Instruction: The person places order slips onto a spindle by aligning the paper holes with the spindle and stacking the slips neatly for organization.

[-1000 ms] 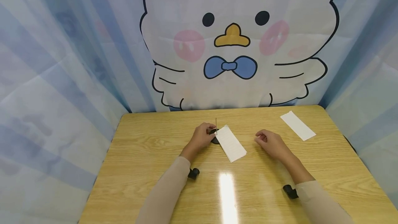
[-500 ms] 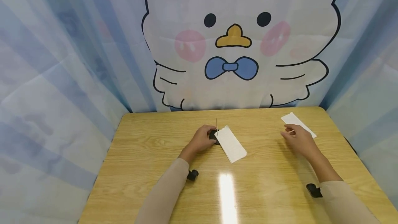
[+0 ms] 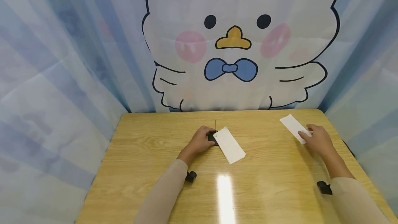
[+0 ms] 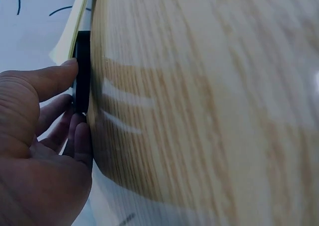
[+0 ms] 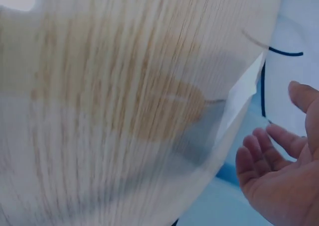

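A receipt spike with a round black base (image 3: 212, 138) and a thin upright pin stands on the table. My left hand (image 3: 200, 140) grips the edge of that base; in the left wrist view the thumb and fingers (image 4: 55, 81) lie round the black base (image 4: 82, 71). White paper slips (image 3: 230, 145) are on the spike, one corner at the pin, slanting toward me over the tabletop. At the far right a single white paper slip (image 3: 292, 126) lies flat. My right hand (image 3: 320, 141) hovers at its near end, thumb and fingers apart; the right wrist view shows the slip (image 5: 241, 94) beyond the relaxed fingers (image 5: 259, 151).
The wooden table (image 3: 149, 168) ends at a curtain (image 3: 230, 92) with a cartoon bird print. Black wrist cameras (image 3: 191, 176) sit at both sleeves. A bright light reflection lies across the table's front middle.
My right hand has moved right from mid-table, past the slip's left side, to its near right end. The left hand stays at the spike base, and the stacked slips lie as before.
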`<state>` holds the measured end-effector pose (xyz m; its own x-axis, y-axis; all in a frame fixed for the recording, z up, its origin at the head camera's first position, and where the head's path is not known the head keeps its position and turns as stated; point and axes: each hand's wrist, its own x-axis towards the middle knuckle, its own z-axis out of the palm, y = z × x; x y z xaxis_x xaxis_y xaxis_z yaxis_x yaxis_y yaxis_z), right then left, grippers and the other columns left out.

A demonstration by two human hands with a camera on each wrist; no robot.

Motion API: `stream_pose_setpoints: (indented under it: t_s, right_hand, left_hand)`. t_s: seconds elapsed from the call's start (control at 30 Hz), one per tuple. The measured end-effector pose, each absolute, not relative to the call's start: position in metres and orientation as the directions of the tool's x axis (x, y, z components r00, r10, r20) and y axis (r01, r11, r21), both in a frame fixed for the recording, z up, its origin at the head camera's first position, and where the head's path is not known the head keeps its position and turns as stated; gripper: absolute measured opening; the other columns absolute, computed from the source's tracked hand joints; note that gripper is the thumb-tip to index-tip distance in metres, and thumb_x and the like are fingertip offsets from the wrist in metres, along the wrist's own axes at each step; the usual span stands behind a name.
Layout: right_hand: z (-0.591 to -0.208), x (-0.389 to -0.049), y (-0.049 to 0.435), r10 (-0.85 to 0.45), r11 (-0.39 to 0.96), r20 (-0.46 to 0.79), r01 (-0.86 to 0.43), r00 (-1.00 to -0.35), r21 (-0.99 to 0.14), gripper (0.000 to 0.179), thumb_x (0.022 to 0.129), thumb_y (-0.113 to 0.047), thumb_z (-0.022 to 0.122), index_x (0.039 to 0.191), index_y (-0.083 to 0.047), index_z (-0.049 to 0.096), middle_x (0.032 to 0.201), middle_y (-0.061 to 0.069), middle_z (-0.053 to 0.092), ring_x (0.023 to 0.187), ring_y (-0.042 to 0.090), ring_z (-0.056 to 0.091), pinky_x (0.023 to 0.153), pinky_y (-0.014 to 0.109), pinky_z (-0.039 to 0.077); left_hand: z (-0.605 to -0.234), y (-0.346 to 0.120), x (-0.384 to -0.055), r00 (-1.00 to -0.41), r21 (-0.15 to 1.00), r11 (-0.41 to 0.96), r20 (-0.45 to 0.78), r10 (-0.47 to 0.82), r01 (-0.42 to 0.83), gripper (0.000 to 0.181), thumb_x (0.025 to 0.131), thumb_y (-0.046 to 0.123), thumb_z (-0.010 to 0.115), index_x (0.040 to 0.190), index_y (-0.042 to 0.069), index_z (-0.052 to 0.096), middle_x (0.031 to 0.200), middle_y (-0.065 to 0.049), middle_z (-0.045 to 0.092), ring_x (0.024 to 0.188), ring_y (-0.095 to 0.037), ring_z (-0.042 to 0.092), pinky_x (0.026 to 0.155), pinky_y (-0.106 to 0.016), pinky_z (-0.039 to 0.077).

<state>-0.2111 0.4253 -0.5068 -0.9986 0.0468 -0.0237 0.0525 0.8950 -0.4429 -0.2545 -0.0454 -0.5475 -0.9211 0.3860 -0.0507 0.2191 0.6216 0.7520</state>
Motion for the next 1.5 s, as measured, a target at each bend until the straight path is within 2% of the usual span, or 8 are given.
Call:
stream_pose_setpoints:
  t_s: [0.23, 0.53, 0.7, 0.83, 0.97, 1.17, 1.3, 1.5]
  right_hand:
    - [-0.514, -0.213, 0.432, 0.097, 0.907, -0.047, 0.108, -0.994, -0.408, 0.075, 0.108, -0.046, 0.048, 0.142, 0.021, 0.039, 0.137, 0.052, 0.031, 0.125, 0.07, 0.027, 0.1, 0.078, 0.029]
    - [-0.513, -0.218, 0.44, 0.103, 0.922, -0.111, 0.137, -0.988, -0.362, 0.082, 0.107, -0.048, 0.05, 0.14, 0.025, 0.037, 0.136, 0.05, 0.035, 0.128, 0.065, 0.027, 0.104, 0.076, 0.023]
    - [-0.516, -0.215, 0.443, 0.108, 0.922, -0.148, 0.155, -0.983, -0.354, 0.083, 0.106, -0.05, 0.05, 0.136, 0.027, 0.04, 0.13, 0.051, 0.038, 0.122, 0.067, 0.029, 0.099, 0.075, 0.03]
    - [-0.52, -0.213, 0.442, 0.128, 0.91, -0.153, 0.177, -0.98, -0.374, 0.084, 0.105, -0.052, 0.051, 0.135, 0.027, 0.039, 0.13, 0.052, 0.032, 0.119, 0.069, 0.027, 0.094, 0.075, 0.034]
    - [-0.522, -0.213, 0.44, 0.147, 0.908, -0.14, 0.19, -0.979, -0.374, 0.08, 0.104, -0.045, 0.056, 0.136, 0.026, 0.038, 0.131, 0.053, 0.028, 0.118, 0.07, 0.027, 0.092, 0.074, 0.035]
    - [-0.523, -0.216, 0.439, 0.16, 0.907, -0.12, 0.194, -0.98, -0.374, 0.068, 0.104, -0.034, 0.06, 0.129, 0.026, 0.042, 0.122, 0.051, 0.034, 0.111, 0.068, 0.032, 0.089, 0.072, 0.037]
    - [-0.524, -0.218, 0.44, 0.168, 0.9, -0.134, 0.208, -0.977, -0.382, 0.064, 0.103, -0.034, 0.06, 0.124, 0.025, 0.046, 0.117, 0.048, 0.037, 0.108, 0.067, 0.034, 0.084, 0.069, 0.038]
    - [-0.527, -0.22, 0.44, 0.189, 0.883, -0.172, 0.244, -0.967, -0.401, 0.066, 0.102, -0.037, 0.061, 0.129, 0.021, 0.047, 0.123, 0.048, 0.037, 0.111, 0.069, 0.034, 0.08, 0.07, 0.039]
  left_hand:
    - [-0.544, -0.049, -0.252, -0.927, 0.757, 0.625, -0.071, 0.369, 0.191, 0.052, 0.094, 0.011, 0.076, 0.144, 0.008, 0.059, 0.146, -0.016, 0.053, 0.132, -0.033, 0.054, 0.11, -0.046, 0.048]
    - [-0.545, -0.048, -0.254, -0.919, 0.758, 0.619, -0.066, 0.389, 0.208, 0.052, 0.094, 0.011, 0.076, 0.143, 0.008, 0.059, 0.145, -0.016, 0.053, 0.127, -0.032, 0.056, 0.106, -0.045, 0.05]
    - [-0.546, -0.047, -0.254, -0.915, 0.757, 0.618, -0.068, 0.398, 0.212, 0.051, 0.094, 0.011, 0.077, 0.142, 0.007, 0.059, 0.144, -0.016, 0.053, 0.128, -0.032, 0.056, 0.106, -0.045, 0.05]
    - [-0.545, -0.047, -0.253, -0.917, 0.761, 0.616, -0.069, 0.392, 0.206, 0.051, 0.094, 0.012, 0.077, 0.142, 0.007, 0.059, 0.143, -0.016, 0.053, 0.128, -0.031, 0.056, 0.107, -0.045, 0.049]
    - [-0.544, -0.047, -0.253, -0.919, 0.757, 0.62, -0.067, 0.388, 0.206, 0.051, 0.094, 0.012, 0.077, 0.142, 0.007, 0.06, 0.143, -0.016, 0.053, 0.127, -0.031, 0.056, 0.107, -0.045, 0.049]
    - [-0.543, -0.046, -0.253, -0.922, 0.762, 0.619, -0.075, 0.379, 0.192, 0.052, 0.094, 0.012, 0.076, 0.143, 0.008, 0.059, 0.143, -0.015, 0.053, 0.129, -0.031, 0.056, 0.108, -0.045, 0.049]
    - [-0.543, -0.046, -0.254, -0.922, 0.766, 0.616, -0.083, 0.379, 0.184, 0.052, 0.095, 0.012, 0.076, 0.144, 0.009, 0.059, 0.144, -0.015, 0.052, 0.13, -0.032, 0.056, 0.109, -0.044, 0.049]
    - [-0.545, -0.047, -0.254, -0.922, 0.769, 0.613, -0.085, 0.378, 0.181, 0.052, 0.094, 0.012, 0.076, 0.144, 0.01, 0.059, 0.144, -0.015, 0.053, 0.129, -0.031, 0.056, 0.109, -0.044, 0.048]
